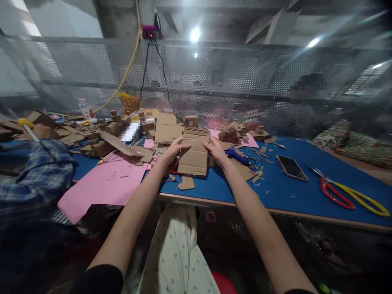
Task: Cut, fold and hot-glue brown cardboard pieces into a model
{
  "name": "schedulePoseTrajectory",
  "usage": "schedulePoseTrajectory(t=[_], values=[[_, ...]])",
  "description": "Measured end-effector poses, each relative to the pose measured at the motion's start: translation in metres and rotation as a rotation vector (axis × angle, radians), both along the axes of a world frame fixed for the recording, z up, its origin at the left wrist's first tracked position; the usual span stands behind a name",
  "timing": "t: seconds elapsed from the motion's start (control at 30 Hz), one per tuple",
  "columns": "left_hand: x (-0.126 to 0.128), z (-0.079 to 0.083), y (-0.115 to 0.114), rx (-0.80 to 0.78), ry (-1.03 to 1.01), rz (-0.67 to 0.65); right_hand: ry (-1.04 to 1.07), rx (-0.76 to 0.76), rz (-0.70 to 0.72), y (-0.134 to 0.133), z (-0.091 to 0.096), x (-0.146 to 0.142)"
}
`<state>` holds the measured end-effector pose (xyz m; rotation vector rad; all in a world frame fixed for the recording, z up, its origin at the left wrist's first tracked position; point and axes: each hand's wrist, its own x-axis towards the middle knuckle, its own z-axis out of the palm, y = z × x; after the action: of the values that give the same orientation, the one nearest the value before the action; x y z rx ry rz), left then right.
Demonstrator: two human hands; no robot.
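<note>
Between my hands, a creased piece of cardboard [193,157] is held upright just above the blue table near its front edge. My left hand [175,150] grips its left side, thumb on the near face and the other fingers partly hidden behind. On the right side my right hand [217,150] pinches it the same way. Below it lies a small cardboard offcut [186,182]. A blue glue gun [239,156] rests just right of my right hand, among cardboard scraps. Behind my left hand stands a larger folded cardboard sheet [168,128].
A phone [292,167] and large scissors with red and yellow handles [337,195] lie at the right. Pink paper [107,183] hangs over the front edge at the left. Beside it is a co-worker's plaid sleeve [45,163]. A perforated metal screen [245,81] stands behind the table.
</note>
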<state>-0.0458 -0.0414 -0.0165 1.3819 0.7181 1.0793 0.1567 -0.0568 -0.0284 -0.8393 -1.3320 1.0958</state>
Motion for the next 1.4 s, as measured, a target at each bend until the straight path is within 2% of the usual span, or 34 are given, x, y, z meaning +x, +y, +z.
schedulePoseTrajectory(t=[0.1,0.27,0.43,0.57,0.73,0.97,1.1,1.23,1.4], values=[[0.001,0.001,-0.002,0.002,-0.022,-0.048,-0.035,-0.028,0.056,-0.007,0.001,-0.002],[0.004,-0.002,0.002,0.08,-0.039,-0.073,0.052,0.043,0.134,-0.009,0.001,-0.008],[0.005,-0.003,0.005,0.063,-0.072,-0.071,0.09,0.039,0.076,-0.003,-0.001,-0.012],[0.004,0.001,0.001,0.039,-0.045,-0.044,0.036,0.016,0.068,-0.005,-0.001,-0.01],[0.001,0.002,-0.002,-0.042,0.033,-0.031,-0.026,-0.046,-0.008,-0.009,0.001,-0.008],[0.001,-0.001,0.004,0.121,0.038,-0.04,0.016,0.012,0.012,-0.005,-0.003,-0.01],[0.003,-0.003,0.005,0.154,0.013,-0.012,0.024,0.094,-0.023,0.003,-0.008,-0.01],[0.005,-0.004,0.004,0.13,0.014,0.019,0.023,0.071,-0.092,0.006,-0.011,-0.01],[0.005,0.0,0.0,0.033,0.004,-0.015,0.053,0.035,0.005,0.001,-0.008,-0.012]])
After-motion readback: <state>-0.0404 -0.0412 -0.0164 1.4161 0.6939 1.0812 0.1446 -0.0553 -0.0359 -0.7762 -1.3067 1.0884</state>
